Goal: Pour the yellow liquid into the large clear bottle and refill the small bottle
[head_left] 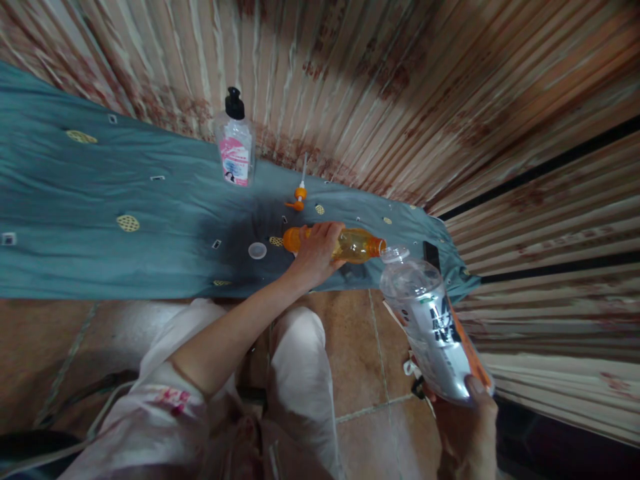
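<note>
Orange bottle [354, 245] is pointing sideways in your left grip [318, 252]; your right grip [471, 420] is holding the silver-label bottle [433, 327] near its base, mouths close together.

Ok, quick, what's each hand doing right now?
Left hand: closed around the orange bottle, its mouth pointing at the clear bottle's.
Right hand: holding the clear bottle near its base, mouth end up toward the orange one.
</note>
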Demonstrator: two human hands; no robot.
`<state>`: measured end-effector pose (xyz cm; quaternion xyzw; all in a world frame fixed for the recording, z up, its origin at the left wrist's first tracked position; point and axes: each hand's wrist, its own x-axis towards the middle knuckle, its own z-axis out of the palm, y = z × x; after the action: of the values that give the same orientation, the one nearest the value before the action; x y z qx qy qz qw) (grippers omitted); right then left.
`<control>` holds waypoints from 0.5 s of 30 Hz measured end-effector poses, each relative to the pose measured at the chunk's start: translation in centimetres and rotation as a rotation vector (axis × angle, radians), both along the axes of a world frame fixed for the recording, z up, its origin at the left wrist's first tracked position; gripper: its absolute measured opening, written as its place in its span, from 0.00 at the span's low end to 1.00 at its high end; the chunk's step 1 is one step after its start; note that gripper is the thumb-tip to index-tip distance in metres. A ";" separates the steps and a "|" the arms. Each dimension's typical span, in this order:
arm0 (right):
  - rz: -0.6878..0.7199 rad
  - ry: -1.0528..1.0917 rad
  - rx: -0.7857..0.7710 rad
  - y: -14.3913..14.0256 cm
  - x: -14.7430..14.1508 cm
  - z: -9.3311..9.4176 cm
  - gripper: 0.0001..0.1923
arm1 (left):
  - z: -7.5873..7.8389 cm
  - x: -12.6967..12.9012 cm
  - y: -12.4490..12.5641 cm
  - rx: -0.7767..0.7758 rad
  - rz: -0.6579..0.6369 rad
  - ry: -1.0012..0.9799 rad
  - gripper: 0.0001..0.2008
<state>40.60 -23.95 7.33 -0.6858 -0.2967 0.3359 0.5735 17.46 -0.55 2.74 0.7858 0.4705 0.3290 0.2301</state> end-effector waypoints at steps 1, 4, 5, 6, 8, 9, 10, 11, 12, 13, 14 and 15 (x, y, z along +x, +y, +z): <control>-0.011 0.022 -0.017 0.0 0.0 0.2 0.37 | 0.0 0.0 0.0 0.001 0.000 -0.004 0.32; -0.024 0.042 -0.036 0.0 -0.1 0.4 0.36 | -0.1 0.0 0.0 0.007 0.008 -0.010 0.31; -0.024 0.044 -0.039 0.0 -0.2 0.4 0.36 | -0.1 0.1 0.0 0.006 0.011 -0.009 0.31; -0.026 0.048 -0.040 0.0 -0.2 0.4 0.35 | -0.1 0.1 0.0 0.006 0.014 -0.008 0.31; -0.041 0.065 -0.045 -0.1 -0.1 0.4 0.36 | 0.0 0.1 -0.1 -0.001 0.014 -0.004 0.32; -0.053 0.076 -0.049 -0.1 -0.1 0.3 0.36 | 0.0 0.1 -0.1 -0.007 0.013 -0.001 0.32; -0.063 0.088 -0.053 -0.1 0.0 0.3 0.37 | 0.1 0.1 -0.1 -0.013 0.012 0.003 0.32; -0.070 0.097 -0.056 -0.2 0.1 0.2 0.37 | 0.2 0.1 -0.1 -0.018 0.011 0.006 0.31; -0.072 0.099 -0.059 -0.2 0.2 0.2 0.37 | 0.2 0.1 -0.1 -0.021 0.011 0.009 0.31; -0.068 0.095 -0.061 -0.2 0.2 0.1 0.37 | 0.2 0.1 -0.1 -0.021 0.014 0.010 0.31; -0.060 0.082 -0.058 -0.2 0.3 -0.1 0.37 | 0.3 0.1 -0.1 -0.017 0.016 0.009 0.31; -0.053 0.058 -0.046 -0.3 0.3 -0.2 0.37 | 0.2 0.1 -0.1 -0.014 0.019 0.006 0.31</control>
<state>40.91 -24.21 7.10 -0.6965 -0.2538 0.3471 0.5744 17.52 -0.63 2.97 0.7808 0.4807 0.3255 0.2310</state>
